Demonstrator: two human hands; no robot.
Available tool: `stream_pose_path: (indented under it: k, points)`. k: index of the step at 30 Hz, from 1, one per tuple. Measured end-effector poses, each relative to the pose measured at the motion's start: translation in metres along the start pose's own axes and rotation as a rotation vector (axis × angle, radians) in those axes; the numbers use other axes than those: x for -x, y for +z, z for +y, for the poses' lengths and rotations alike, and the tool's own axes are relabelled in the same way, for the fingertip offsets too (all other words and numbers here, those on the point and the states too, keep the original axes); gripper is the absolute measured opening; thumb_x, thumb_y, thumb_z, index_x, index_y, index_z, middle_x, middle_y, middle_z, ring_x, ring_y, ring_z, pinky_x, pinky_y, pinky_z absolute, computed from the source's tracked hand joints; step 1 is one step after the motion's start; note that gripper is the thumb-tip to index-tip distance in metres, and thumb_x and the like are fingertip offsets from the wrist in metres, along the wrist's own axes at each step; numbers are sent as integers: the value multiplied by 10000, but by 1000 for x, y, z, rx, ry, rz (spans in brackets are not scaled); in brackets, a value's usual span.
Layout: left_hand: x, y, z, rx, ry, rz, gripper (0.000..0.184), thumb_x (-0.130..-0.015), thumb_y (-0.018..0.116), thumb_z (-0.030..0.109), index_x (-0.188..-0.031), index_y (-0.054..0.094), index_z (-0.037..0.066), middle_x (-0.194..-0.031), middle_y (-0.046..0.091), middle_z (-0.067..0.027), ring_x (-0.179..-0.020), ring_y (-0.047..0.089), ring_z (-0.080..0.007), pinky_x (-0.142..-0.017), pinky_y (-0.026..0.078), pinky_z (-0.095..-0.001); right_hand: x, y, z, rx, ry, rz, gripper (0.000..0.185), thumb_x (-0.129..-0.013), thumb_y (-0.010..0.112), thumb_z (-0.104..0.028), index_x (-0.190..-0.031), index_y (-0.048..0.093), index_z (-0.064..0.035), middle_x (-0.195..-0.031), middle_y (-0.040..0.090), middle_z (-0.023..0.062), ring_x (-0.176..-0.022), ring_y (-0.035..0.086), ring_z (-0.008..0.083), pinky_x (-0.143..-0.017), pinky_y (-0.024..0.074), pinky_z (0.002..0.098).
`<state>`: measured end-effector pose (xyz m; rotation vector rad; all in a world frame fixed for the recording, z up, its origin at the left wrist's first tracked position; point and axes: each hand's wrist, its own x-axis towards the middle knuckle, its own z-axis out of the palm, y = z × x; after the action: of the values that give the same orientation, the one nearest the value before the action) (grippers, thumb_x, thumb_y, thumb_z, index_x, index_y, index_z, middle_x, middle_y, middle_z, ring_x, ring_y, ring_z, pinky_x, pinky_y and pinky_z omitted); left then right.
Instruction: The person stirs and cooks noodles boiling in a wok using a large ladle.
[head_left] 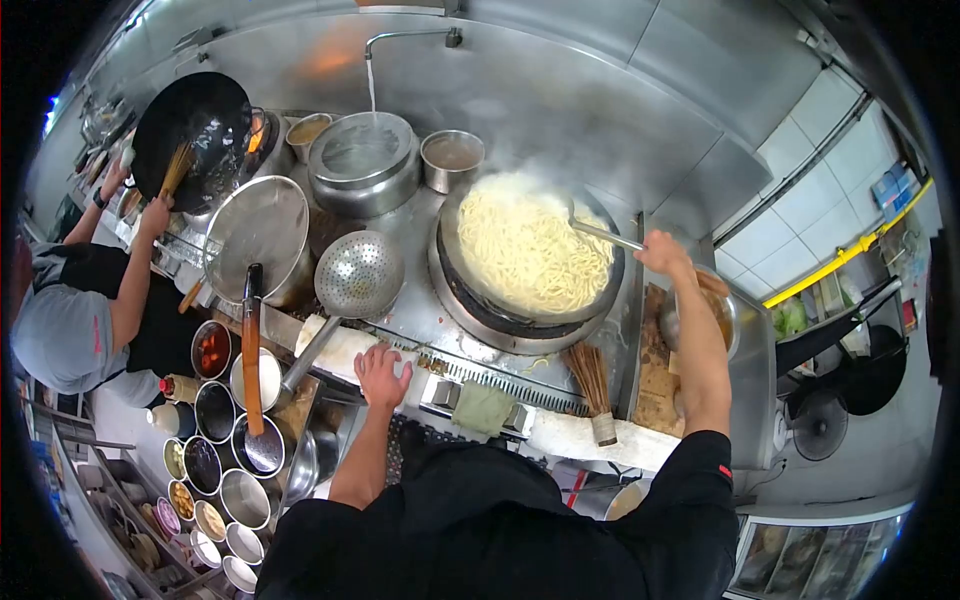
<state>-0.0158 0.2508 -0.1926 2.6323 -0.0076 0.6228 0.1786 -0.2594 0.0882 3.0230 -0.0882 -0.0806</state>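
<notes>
A: What's the biggest thing here?

B: The steel worktop (pixel 412 308). Toward its right end, back from the front edge, sits a big round wok (pixel 447 262), heaped with steaming pale noodles (pixel 530 240).

A: And behind that?

B: A steel pot (pixel 365 190) near the back edge, left of the wok, with water running into it from a tap (pixel 410 35). A perforated skimmer (pixel 360 272) lies nearer the front, its handle slanting over the front edge.

A: How are the arms held?

B: The right one reaches forward past the wok's right side, forearm rising from the front edge, and the right hand (pixel 660 253) is closed round the end of a ladle (pixel 610 236). The ladle slants leftward, its head down among the noodles.

A: The left?

B: Bent and low. The left hand (pixel 382 376) is wide, palm down, fingers spread, at the white strip (pixel 560 436) along the front edge, just beside the skimmer's handle.

A: Anything smaller?

B: A bundled brush (pixel 592 385), bristles toward the wok, its bound end on the strip, right of centre.
</notes>
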Motion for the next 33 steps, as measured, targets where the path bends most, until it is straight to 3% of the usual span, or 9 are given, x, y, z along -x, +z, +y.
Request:
stream_pose_path:
  k: [2, 4, 7, 10, 13, 20, 26, 30, 33]
  points:
    - [-2, -1, -1, 0, 4, 0, 257, -744, 735, 298, -906, 599, 152, -1196, 586, -41, -1211, 484, -265, -1090, 258, -519, -4, -4, 7, -31, -112, -16, 298, -843, 697, -309, -966, 713, -39, -947, 698, 179, -801, 658, 373, -749, 529, 443]
    - [0, 1, -1, -17, 1, 1, 257, -746, 734, 300, -908, 599, 152, -1201, 584, -42, -1215, 480, -265, -1092, 256, -518, -6, -22, 11, -203, -98, -231, 347, -823, 719, -323, -872, 687, 19, -838, 695, 196, -747, 656, 360, -707, 508, 442]
    - [-1, 0, 0, -11, -6, -18, 256, -750, 732, 300, -911, 600, 152, -1208, 581, -41, -1221, 476, -264, -1094, 254, -518, 4, -56, 1, -103, -155, -220, 332, -811, 734, -307, -867, 684, 16, -746, 673, 192, -666, 621, 349, -657, 481, 442]
    - [-1, 1, -1, -9, -18, -46, 256, -751, 732, 299, -914, 602, 151, -1216, 578, -41, -1226, 474, -264, -1097, 251, -518, 18, -88, -18, -45, -154, -227, 280, -821, 721, -263, -822, 688, 14, -739, 661, 186, -697, 620, 336, -663, 483, 418]
    - [-1, 0, -1, -3, -21, -51, 255, -752, 734, 299, -917, 608, 151, -1221, 577, -40, -1228, 474, -262, -1099, 248, -518, 37, -105, -35, 4, -174, -101, 272, -828, 717, -261, -869, 693, 7, -820, 682, 192, -787, 655, 352, -706, 496, 439]
    - [-1, 0, -1, 3, -39, -61, 255, -753, 736, 306, -918, 616, 153, -1224, 581, -41, -1233, 471, -262, -1104, 242, -523, 90, -148, -89, 265, -125, -98, 167, -869, 652, -209, -939, 705, -66, -957, 697, 177, -931, 666, 377, -797, 532, 472]
    - [-2, -3, 0, 1, -29, -56, 256, -752, 739, 306, -917, 615, 155, -1224, 583, -32, -1236, 471, -254, -1107, 241, -522, 115, -165, -84, 373, -142, 122, 112, -819, 684, -160, -904, 705, -91, -892, 695, 166, -884, 683, 344, -759, 538, 463]
    - [-2, -4, 2, 3, -34, -48, 253, -754, 738, 306, -917, 615, 157, -1224, 585, -28, -1235, 474, -252, -1107, 239, -518, 94, -161, -39, 444, -172, 317, 189, -744, 699, -118, -932, 685, -112, -854, 693, 119, -837, 685, 320, -714, 536, 447]
    - [-2, -5, 3, 1, -29, -46, 249, -757, 735, 307, -914, 613, 158, -1225, 585, -28, -1235, 474, -253, -1107, 238, -517, 68, -139, -11, 453, -268, 599, 88, -758, 671, -101, -830, 621, -92, -769, 647, 84, -762, 672, 297, -639, 516, 422]
